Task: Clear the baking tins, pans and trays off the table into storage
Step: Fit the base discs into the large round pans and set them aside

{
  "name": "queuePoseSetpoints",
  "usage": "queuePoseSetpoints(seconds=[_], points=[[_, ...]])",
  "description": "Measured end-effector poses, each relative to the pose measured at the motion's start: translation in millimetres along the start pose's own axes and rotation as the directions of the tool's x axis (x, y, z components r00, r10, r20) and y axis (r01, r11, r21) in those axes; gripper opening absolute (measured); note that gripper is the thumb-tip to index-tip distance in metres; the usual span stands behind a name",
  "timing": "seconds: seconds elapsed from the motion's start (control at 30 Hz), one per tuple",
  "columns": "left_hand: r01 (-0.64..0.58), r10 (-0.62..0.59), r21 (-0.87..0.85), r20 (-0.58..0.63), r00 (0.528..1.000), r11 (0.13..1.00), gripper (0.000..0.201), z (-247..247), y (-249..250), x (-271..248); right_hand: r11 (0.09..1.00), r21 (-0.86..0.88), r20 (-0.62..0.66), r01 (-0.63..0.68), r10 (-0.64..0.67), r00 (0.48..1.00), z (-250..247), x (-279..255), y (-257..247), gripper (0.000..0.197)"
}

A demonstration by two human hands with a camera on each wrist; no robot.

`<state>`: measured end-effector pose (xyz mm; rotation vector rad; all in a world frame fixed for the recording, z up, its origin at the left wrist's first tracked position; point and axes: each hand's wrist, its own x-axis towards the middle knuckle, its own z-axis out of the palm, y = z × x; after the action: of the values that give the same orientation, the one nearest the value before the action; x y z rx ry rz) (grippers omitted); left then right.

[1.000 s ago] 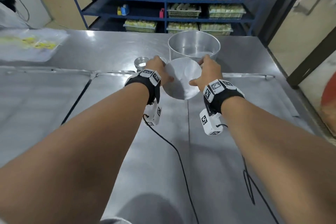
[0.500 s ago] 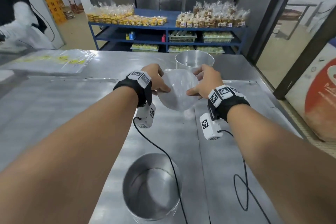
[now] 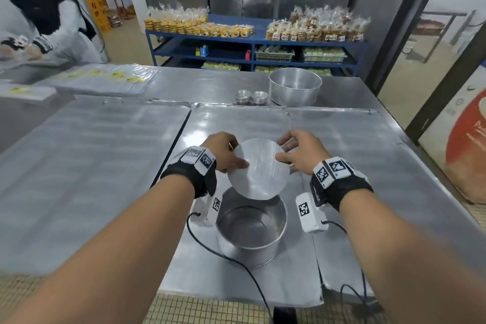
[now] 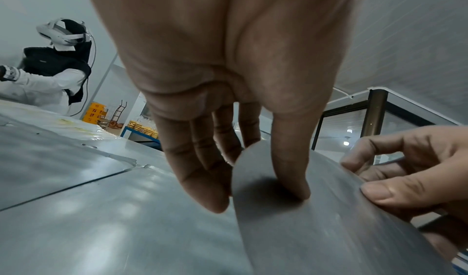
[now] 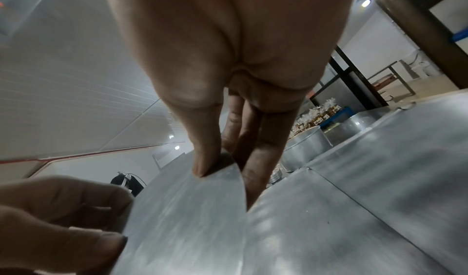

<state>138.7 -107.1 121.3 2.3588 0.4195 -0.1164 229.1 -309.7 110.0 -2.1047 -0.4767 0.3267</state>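
Both hands are on a flat round metal disc (image 3: 259,169), left hand (image 3: 223,151) and right hand (image 3: 298,152) each pinching an edge, thumb on top, fingers underneath. It's tilted just over an open round tin (image 3: 251,234) on the worktop (image 3: 368,166). No readable writing anywhere, only square black-and-white marker tags (image 3: 330,169) on the wristbands.

We note flat round metal disc (image 3: 259,168) held tilted above open round tin (image 3: 251,234); larger tin (image 3: 294,86) stands at far table edge.
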Motion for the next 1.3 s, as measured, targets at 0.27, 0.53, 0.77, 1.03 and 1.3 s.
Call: queuePoseSetpoints(seconds=[0.27,0.53,0.77,1.03,1.3], points=[[-0.122,0.123,0.078,-0.004,0.992,0.989,0.02,20.8,-24.9,-26.6,1.0,0.029,0.151,0.013,-0.017,0.988,17.6,-33.1,11.9,0.02],[-0.229,0.212,0.152,0.12,0.97,0.962,0.027,39.7,-29.9,-49.3,0.98,-0.188,0.193,0.07,-0.033,0.981,42.3,-53.3,15.4,0.026],[-0.23,0.18,0.268,0.198,0.963,0.935,0.043,54.9,-35.9,-55.3,0.94,-0.336,0.248,0.063,0.024,0.968,54.8,-62.1,15.2,0.02],[-0.202,0.219,0.185,-0.075,0.973,0.962,0.045,54.8,-44.6,-50.2,0.903,-0.421,0.124,0.083,-0.033,0.992,48.4,-56.6,27.0,0.017],[0.113,-0.131,0.251,0.057,0.99,0.961,0.014,49.6,-54.0,-40.5,0.976,-0.112,0.028,-0.187,0.191,0.981,39.9,-61.2,45.9,0.026]])
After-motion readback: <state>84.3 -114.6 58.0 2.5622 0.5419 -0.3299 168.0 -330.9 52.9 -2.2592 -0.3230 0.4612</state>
